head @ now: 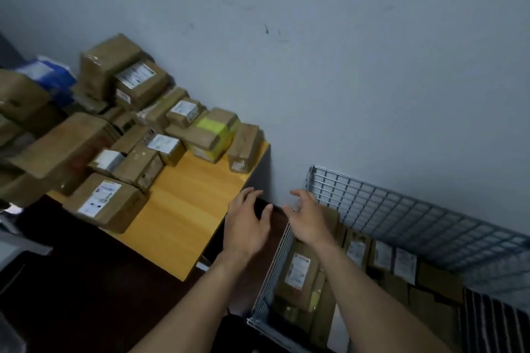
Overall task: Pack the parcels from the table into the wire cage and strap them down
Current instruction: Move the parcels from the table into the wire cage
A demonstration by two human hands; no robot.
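Note:
Many brown cardboard parcels (137,135) with white labels are piled on the yellow wooden table (186,209) at the left. The wire cage (401,209) stands at the lower right with several labelled parcels (298,269) inside it. My left hand (246,223) hovers with relaxed fingers over the gap between the table's right corner and the cage, holding nothing. My right hand (307,218) is spread open just above the cage's left wall, also empty. The nearest table parcel (243,146) stands at the table's far right edge.
A grey wall runs behind the table and cage. A parcel with yellow-green tape (215,129) lies near the wall. Blue packaging (48,77) sits at the far left. Dark floor lies below the table's front edge. A dark ribbed panel (493,321) is at the bottom right.

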